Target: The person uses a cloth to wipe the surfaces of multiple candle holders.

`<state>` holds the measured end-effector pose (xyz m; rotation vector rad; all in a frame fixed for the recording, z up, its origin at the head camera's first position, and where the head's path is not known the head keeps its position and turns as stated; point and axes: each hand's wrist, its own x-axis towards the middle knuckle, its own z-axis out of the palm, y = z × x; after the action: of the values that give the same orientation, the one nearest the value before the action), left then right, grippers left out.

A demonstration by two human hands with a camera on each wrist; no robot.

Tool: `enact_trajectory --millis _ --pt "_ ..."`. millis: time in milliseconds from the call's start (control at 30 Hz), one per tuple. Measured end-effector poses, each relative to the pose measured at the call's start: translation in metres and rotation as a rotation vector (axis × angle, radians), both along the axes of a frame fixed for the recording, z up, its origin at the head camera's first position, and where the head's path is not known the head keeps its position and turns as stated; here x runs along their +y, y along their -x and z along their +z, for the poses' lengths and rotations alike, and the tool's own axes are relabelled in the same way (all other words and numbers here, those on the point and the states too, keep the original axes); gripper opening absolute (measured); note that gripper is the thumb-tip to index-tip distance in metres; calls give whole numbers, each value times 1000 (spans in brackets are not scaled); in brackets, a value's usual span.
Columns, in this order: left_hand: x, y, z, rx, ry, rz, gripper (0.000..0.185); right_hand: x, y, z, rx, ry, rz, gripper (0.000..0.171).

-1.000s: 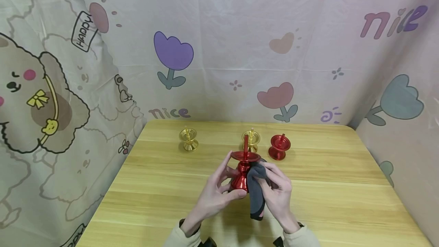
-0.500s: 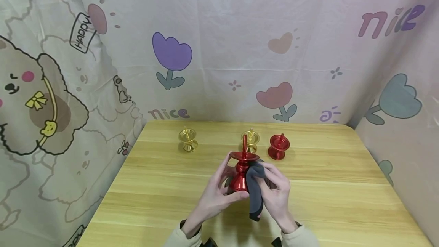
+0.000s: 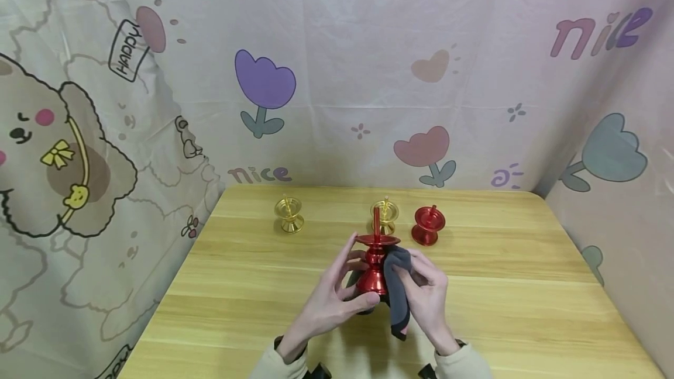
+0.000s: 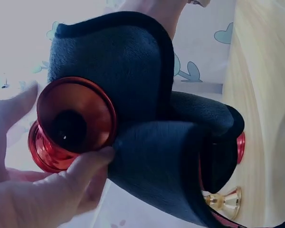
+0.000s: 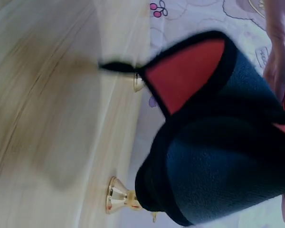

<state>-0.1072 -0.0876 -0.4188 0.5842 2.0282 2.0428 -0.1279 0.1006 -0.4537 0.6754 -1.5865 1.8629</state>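
A red candlestick [image 3: 375, 262], shiny metal with a flared base, a narrow waist, a round dish and a thin upright spike, is held above the middle of a pale wooden table [image 3: 263, 285]. The left hand [image 3: 329, 300] grips its base with curled fingers, while the right hand [image 3: 426, 297] pinches a soft dark grey cloth [image 3: 398, 294] against its stem. Behind stand two small gold candlesticks [image 3: 289, 215] [image 3: 385, 215] and a small red one [image 3: 427, 224], all without candles.
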Motion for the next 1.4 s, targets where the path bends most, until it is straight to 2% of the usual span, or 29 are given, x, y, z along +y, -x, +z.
enact_trajectory --millis 100,167,233,300,367,467,533,633,767,900,1000,1067,1200,1300,1400 --pt "1 0 1 2 10 44 106 -2 0 2 107 -48 -60 28" --pt "1 0 1 30 5 54 107 -3 1 3 166 -82 -99 26" --pt "-1 0 0 68 -11 49 104 -2 1 3 186 -92 -101 26" --pt "-3 1 -1 106 -28 35 100 0 1 3 155 -82 -69 28" --pt "-4 1 -3 132 -45 14 95 2 0 2 84 -52 -20 31" --pt "-5 1 -4 131 -59 -18 90 3 -1 1 -9 5 37 32" --pt "-4 0 -3 120 -59 -26 89 3 -1 1 -38 30 42 30" --pt "-1 -2 -1 85 -59 -5 91 2 -1 2 -28 51 35 27" --pt "3 -3 2 50 -54 48 99 -2 -2 5 30 37 17 28" --pt "2 -4 3 65 -43 63 101 -5 -3 6 100 -9 -40 29" --pt "-2 -3 2 112 -36 30 95 -4 -2 5 134 -38 -83 28" --pt "-4 -2 2 139 -36 -4 90 -2 -1 5 122 -33 -68 28" --pt "-5 -1 1 94 -49 -62 89 0 -1 4 22 6 -10 28" --pt "-1 -1 1 33 -33 -26 97 -1 -1 3 -22 19 -6 27" --pt "1 -2 1 25 -7 36 102 -3 -1 4 14 -1 -24 30"
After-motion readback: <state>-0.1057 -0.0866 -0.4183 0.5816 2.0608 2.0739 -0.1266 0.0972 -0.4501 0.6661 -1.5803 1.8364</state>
